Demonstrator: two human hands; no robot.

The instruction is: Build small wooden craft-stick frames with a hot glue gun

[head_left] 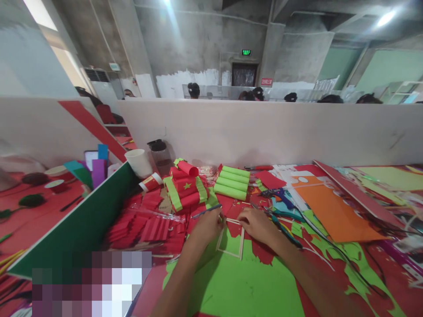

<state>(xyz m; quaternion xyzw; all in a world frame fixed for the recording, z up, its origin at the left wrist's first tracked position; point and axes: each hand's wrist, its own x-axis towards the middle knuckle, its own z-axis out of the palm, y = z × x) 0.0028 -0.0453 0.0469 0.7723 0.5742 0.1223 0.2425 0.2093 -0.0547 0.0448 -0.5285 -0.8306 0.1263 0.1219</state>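
Note:
A small four-sided frame of thin pale sticks [242, 243] stands over a green sheet [247, 286] in front of me. My left hand [210, 223] is closed at its upper left corner, fingertips pinched together. At the upper right corner, my right hand [255, 223] has its fingers curled onto the frame. A thin dark pen-like rod [202, 213] lies by the left fingers; I cannot tell if they touch it. Behind the hands are a red and green paper model with a star [187, 186] and a row of light green paper rolls [231, 182].
Folded red paper pieces [142, 226] pile up at left beside a dark green board [76, 229]. Pliers [284, 229] and a cable [333, 246] lie right of my right hand, near orange sheets [333, 207]. A white partition [264, 132] closes the back; a white cup [139, 162] stands near it.

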